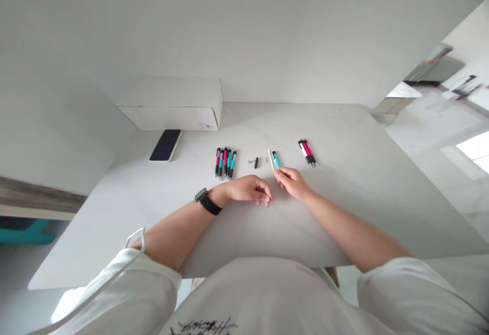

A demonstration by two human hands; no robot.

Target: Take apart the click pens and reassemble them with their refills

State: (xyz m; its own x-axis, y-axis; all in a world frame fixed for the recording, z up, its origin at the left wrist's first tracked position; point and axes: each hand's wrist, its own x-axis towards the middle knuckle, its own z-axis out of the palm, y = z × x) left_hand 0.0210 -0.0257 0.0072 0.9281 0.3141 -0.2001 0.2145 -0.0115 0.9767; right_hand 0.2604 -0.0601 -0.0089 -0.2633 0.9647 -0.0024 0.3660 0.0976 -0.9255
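My right hand [292,183] pinches the lower end of a thin white pen refill [271,159] between thumb and fingers. Right beside the refill lies a turquoise pen barrel [276,159] with a black top. My left hand [250,189] rests on the table with loosely bent fingers and nothing visible in them, just left of the right hand. Beyond it lie a black pen grip [256,162], a small metallic piece [251,161] and some tiny pieces [267,160] too small to name.
Several red and turquoise pens [225,163] lie in a row on the left. A smaller group of red and white pens [307,152] is on the right. A phone [165,145] lies before a white box [171,116] against the wall. All rest on a white table [362,182].
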